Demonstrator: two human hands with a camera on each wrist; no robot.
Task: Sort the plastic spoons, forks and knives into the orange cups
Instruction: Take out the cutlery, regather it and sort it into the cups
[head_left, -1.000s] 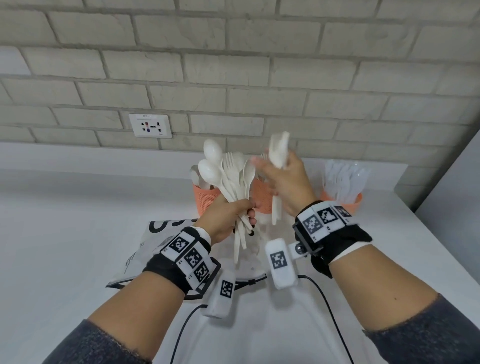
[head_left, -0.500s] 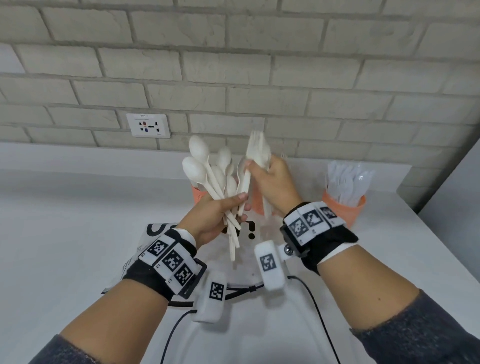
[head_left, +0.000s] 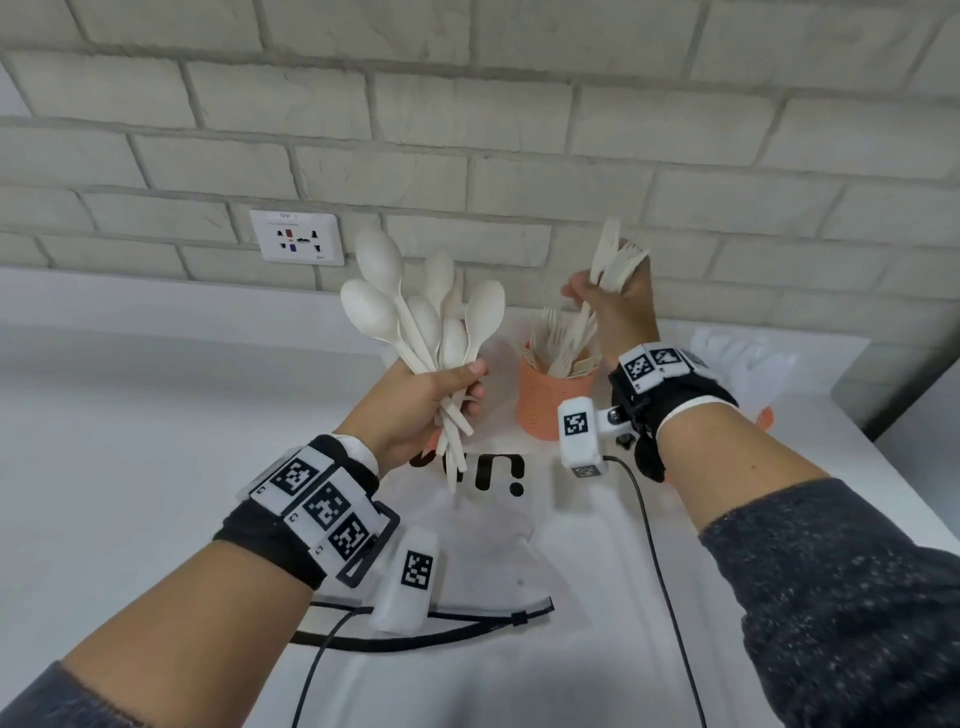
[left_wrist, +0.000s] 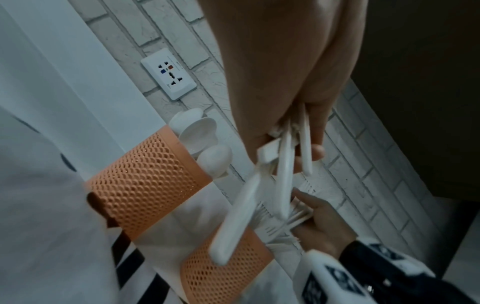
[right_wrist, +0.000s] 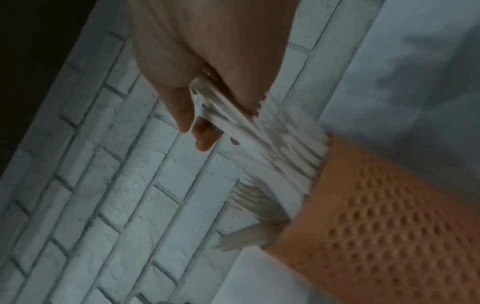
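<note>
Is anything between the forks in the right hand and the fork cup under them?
Nothing visible. The right hand holds its forks directly above the middle orange cup; only the forks already standing in it crowd the opening.

Left hand (left_wrist: 291, 86) grips white spoon handles (left_wrist: 259, 197); spoon-filled orange cup (left_wrist: 145, 183) beside; right hand (left_wrist: 322, 224) pinches forks (left_wrist: 291, 218).

Your spoons (head_left: 415, 317) and forks (head_left: 615, 260) are plain off-white, and the cup (head_left: 553, 397) at 12 o'clock is orange with a honeycomb mesh of small holes. Your wrist bands (head_left: 317, 506) are black, carrying white tags printed with black square codes, and your sleeves (head_left: 852, 587) are dark grey flecked with white. The wall (head_left: 467, 130) is pale grey brick, its socket (head_left: 297, 238) white with red and blue marks.
</note>
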